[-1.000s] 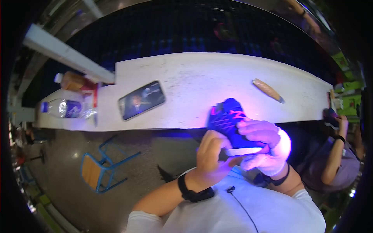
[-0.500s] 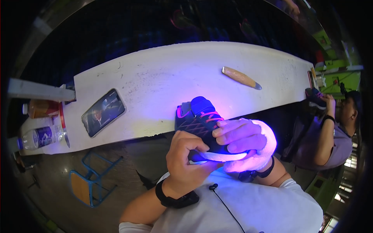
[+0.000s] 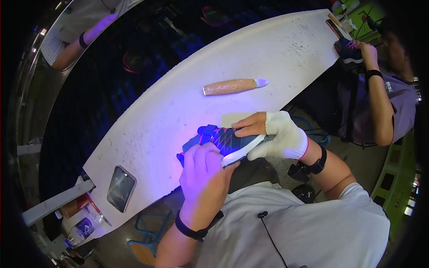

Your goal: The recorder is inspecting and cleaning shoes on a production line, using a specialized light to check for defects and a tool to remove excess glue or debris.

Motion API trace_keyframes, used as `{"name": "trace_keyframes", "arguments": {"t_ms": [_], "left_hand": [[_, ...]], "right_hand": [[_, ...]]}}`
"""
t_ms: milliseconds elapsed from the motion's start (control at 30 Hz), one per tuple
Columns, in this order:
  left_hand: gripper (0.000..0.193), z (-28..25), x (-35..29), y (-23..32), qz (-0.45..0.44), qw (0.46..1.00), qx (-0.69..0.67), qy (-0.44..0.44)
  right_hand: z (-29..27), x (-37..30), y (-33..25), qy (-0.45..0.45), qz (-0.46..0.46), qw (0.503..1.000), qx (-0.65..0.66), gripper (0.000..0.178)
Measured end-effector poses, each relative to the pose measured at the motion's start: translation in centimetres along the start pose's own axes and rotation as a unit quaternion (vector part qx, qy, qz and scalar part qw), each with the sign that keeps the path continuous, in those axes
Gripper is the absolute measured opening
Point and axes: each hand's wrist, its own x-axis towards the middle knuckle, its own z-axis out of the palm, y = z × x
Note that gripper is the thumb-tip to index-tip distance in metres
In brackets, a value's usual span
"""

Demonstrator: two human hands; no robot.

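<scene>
A dark sneaker (image 3: 229,141) with pink laces and a white sole (image 3: 243,151) is held over the near edge of the white bench, under violet light. It lies sideways, its ankle opening and strap to the left. My left hand (image 3: 203,176), bare, grips the near side at the heel half, its thumb by the sole edge. My right hand (image 3: 279,134), in a white fingerless glove, is closed around the toe end, bare fingers over the upper. Beyond the shoe lies a knife (image 3: 230,86) with a wrapped tan handle, touched by neither hand.
The bench (image 3: 165,107) runs from lower left to upper right. A phone (image 3: 121,188) lies at its left end, near a plastic bottle (image 3: 84,228) and a metal bar (image 3: 56,206). A blue-framed stool (image 3: 147,243) stands below. At right, a co-worker (image 3: 375,98) holds another sneaker (image 3: 348,50).
The head view has turned and shifted. The sneaker has swung so its toe points right rather than toward me. My right hand has moved to the toe end; my left hand still grips the shoe.
</scene>
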Motion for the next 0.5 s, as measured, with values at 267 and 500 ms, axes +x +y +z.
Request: {"name": "trace_keyframes", "arguments": {"t_ms": [267,500], "left_hand": [[0.066,-5.4,-3.0,-5.9,-0.078,0.987,-0.132,0.041],[0.073,-12.1,-3.3,-3.1,0.019,0.98,-0.14,0.141]], "right_hand": [[1.9,1.5,1.2,0.103,0.208,0.966,0.115,0.032],[8.2,7.6,-3.8,0.006,-0.057,0.982,0.178,0.111]]}}
